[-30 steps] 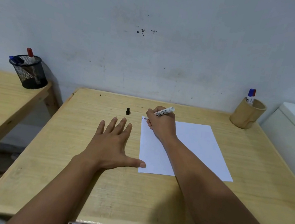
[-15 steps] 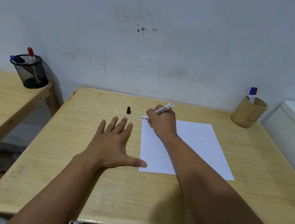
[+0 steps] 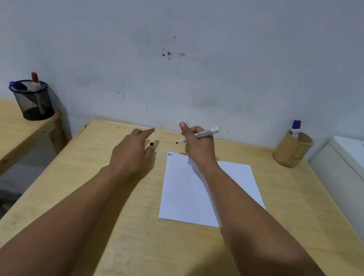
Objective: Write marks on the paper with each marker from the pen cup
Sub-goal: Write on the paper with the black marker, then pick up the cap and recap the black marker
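Right now your right hand (image 3: 198,148) pinches the marker (image 3: 202,134) between thumb and fingers (image 3: 183,126) near the middle of its barrel, tip uncovered and pointing toward the left of the frame, held just above the desk (image 3: 185,253) beyond the top edge of the paper (image 3: 183,195). That marker looks light, stiff and smooth, so a mid-barrel pinch should hold it; keep clear of the wet tip. Your left hand (image 3: 132,152) hovers at centre frame with its fingers loosely spread, forefinger stretched forward, curling over the small black cap (image 3: 151,144), which stands on the desk just left of the paper's top corner. You cannot tell whether the fingers touch the cap. It is tiny, hard and probably easy to knock over, so take it by its sides. A small dark mark (image 3: 170,154) sits in the paper's upper left corner; the sheet itself is thin and likely to slide.

At right of the frame, the tan pen cup (image 3: 291,151) holds one marker with a blue and red cap (image 3: 296,127), upright. On the neighbouring desk at upper left, a black mesh cup (image 3: 33,102) holds a red-capped and a blue-capped pen.
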Motion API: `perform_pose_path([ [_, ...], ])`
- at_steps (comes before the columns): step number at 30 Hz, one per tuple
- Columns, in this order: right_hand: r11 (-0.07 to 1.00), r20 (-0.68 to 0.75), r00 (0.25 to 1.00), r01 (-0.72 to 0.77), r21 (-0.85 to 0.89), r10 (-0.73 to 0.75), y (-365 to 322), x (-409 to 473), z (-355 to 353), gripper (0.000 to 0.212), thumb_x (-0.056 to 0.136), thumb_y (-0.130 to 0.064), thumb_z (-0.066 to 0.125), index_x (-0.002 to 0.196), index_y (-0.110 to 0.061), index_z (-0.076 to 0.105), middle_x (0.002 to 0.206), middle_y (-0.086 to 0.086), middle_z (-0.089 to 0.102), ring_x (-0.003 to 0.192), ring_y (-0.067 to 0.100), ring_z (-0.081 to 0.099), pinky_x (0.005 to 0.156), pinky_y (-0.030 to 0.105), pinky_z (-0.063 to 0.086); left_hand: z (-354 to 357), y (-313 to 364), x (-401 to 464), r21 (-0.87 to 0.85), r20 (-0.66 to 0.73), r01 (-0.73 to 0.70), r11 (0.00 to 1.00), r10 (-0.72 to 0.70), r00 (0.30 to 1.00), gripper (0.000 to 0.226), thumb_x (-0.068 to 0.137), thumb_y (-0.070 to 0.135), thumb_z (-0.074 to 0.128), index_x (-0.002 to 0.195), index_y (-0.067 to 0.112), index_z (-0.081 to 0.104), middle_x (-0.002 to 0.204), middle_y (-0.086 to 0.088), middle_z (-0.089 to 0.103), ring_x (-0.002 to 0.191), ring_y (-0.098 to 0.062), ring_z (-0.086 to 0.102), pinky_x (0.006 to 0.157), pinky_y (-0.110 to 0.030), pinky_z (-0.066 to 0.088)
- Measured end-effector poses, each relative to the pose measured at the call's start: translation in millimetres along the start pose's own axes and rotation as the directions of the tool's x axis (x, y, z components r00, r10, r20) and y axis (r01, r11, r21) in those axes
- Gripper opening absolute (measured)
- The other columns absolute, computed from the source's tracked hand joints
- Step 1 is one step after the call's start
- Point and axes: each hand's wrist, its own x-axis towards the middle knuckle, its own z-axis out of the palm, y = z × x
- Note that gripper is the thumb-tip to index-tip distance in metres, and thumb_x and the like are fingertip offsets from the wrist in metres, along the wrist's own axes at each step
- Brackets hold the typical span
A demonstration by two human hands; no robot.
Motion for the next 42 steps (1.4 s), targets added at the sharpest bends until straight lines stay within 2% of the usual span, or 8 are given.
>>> perform_pose_path([
  [3, 0.996, 0.004, 0.997, 0.079, -0.047, -0.079, -13, -3, -13, 0.033, 0.092, -0.033, 0.087, 0.081, -0.011, 0.065, 0.059, -0.002, 0.063, 0.048, 0.015, 0.051, 0.051, 0.025, 0.041, 12, -4, 14, 0.085, 0.009, -0.021, 0.996, 0.020, 1.000, 0.035, 0.101, 0.037, 0.055, 0.133, 0.030, 0.068, 0.132, 0.005, 0.067, 0.120, -0.023, 0.062, 0.091, -0.038, 0.051],
  [6, 0.999, 0.170, 0.985, 0.043, -0.023, -0.038, -24, -11, -31, 0.018, 0.099, -0.016, 0.079, 0.117, -0.013, 0.075, 0.091, 0.001, 0.082, 0.075, 0.017, 0.078, 0.065, 0.031, 0.061, 18, -10, 20, 0.077, -0.036, -0.002, 0.997, 0.005, 0.999, 0.026, 0.100, 0.030, 0.060, 0.121, 0.026, 0.076, 0.121, 0.004, 0.075, 0.116, -0.024, 0.064, 0.089, -0.037, 0.052],
  [9, 0.983, 0.221, 0.975, -0.070, 0.167, 0.032, -37, -18, -46, 0.025, 0.108, -0.014, 0.065, 0.131, -0.013, 0.075, 0.114, 0.010, 0.084, 0.093, 0.024, 0.083, 0.077, 0.040, 0.067, 11, -8, 25, -0.189, -0.043, 0.117, 0.975, -0.127, 0.991, 0.021, 0.095, 0.024, 0.070, 0.114, 0.022, 0.078, 0.102, 0.003, 0.080, 0.105, -0.023, 0.071, 0.085, -0.034, 0.052],
  [12, 0.935, 0.218, 0.972, -0.154, 0.319, 0.086, -45, -26, -55, 0.027, 0.107, -0.006, 0.056, 0.116, -0.010, 0.080, 0.109, 0.017, 0.080, 0.081, 0.030, 0.079, 0.076, 0.043, 0.068, -6, 10, 30, -0.551, 0.012, 0.192, 0.812, -0.223, 0.975, 0.005, 0.092, 0.018, 0.074, 0.092, 0.019, 0.079, 0.082, 0.004, 0.079, 0.088, -0.020, 0.072, 0.074, -0.030, 0.048],
  [18, 0.965, 0.207, 0.969, 0.177, -0.193, -0.136, -29, -44, -54, 0.014, 0.103, -0.014, 0.071, 0.103, -0.026, 0.065, 0.107, 0.009, 0.079, 0.058, 0.010, 0.066, 0.054, 0.026, 0.051, -41, 61, 22, -0.790, 0.107, 0.218, 0.573, -0.222, 0.969, 0.018, 0.095, 0.029, 0.074, 0.103, 0.014, 0.081, 0.096, 0.001, 0.080, 0.087, -0.012, 0.071, 0.080, -0.031, 0.053],
  [33, 0.959, 0.050, 0.972, 0.236, -0.156, -0.231, -36, -66, -90, 0.014, 0.098, -0.009, 0.077, 0.108, -0.019, 0.078, 0.098, 0.001, 0.072, 0.065, 0.015, 0.068, 0.058, 0.011, 0.049, -15, 141, -7, -0.723, 0.067, 0.096, 0.684, -0.069, 0.995, 0.010, 0.094, 0.019, 0.074, 0.091, 0.015, 0.082, 0.080, 0.002, 0.079, 0.078, -0.012, 0.069, 0.074, -0.032, 0.053],
  [39, 0.976, -0.033, 0.980, 0.191, -0.109, -0.195, -20, -57, -123, 0.014, 0.097, -0.005, 0.077, 0.098, -0.020, 0.074, 0.092, -0.002, 0.069, 0.069, 0.010, 0.065, 0.055, 0.012, 0.049, 28, 171, -4, -0.681, 0.097, 0.084, 0.727, -0.023, 0.995, 0.027, 0.094, 0.018, 0.071, 0.120, 0.008, 0.076, 0.096, -0.003, 0.080, 0.094, -0.021, 0.075, 0.090, -0.042, 0.058],
  [42, 0.972, -0.044, 0.989, 0.128, -0.196, -0.139, -12, -44, -157, 0.022, 0.098, -0.006, 0.074, 0.114, -0.021, 0.075, 0.091, -0.003, 0.066, 0.068, 0.014, 0.067, 0.066, 0.025, 0.055, 47, 195, 9, -0.689, 0.226, 0.134, 0.712, 0.035, 0.973, 0.033, 0.100, 0.017, 0.065, 0.131, 0.009, 0.070, 0.107, -0.003, 0.079, 0.095, -0.017, 0.073, 0.083, -0.035, 0.057],
])
